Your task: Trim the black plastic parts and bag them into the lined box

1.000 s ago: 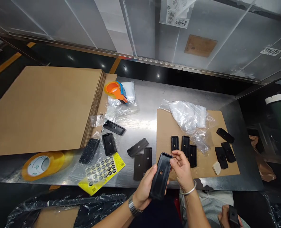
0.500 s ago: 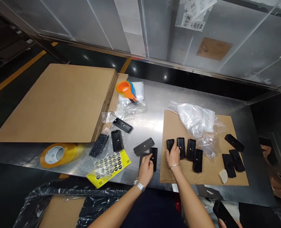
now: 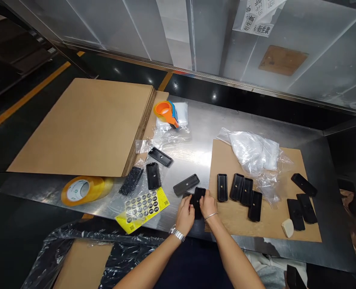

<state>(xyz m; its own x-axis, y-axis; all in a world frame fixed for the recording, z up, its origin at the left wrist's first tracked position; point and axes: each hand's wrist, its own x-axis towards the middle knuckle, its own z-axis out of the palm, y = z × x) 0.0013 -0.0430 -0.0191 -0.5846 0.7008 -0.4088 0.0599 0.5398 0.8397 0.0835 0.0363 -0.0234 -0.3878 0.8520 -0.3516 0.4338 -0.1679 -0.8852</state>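
A small black rectangular tray (image 3: 199,194) with a hole in its floor lies between my hands on the metal table. My right hand (image 3: 208,205) grips its right edge with curled fingers. On its left side, my left hand (image 3: 185,214) has its fingers bent, their tips against the tray's left edge. Another dark piece (image 3: 187,195) shows partly from under my left hand. Just beyond lies a flat-looking black piece (image 3: 186,184). To the right, several open black trays (image 3: 222,188) lie on a cardboard sheet (image 3: 226,160).
A yellow sticker sheet (image 3: 162,196), two black trays (image 3: 153,176), and a tape roll (image 3: 78,190) lie left, near stacked cardboard (image 3: 87,124). An orange tape dispenser (image 3: 166,111) and plastic bags (image 3: 256,150) sit farther back. Another person's black piece (image 3: 295,277) shows at lower right.
My right hand has left the tray at the row's left end on the cardboard and moved left to the tray beside my left hand. The view has shifted slightly.
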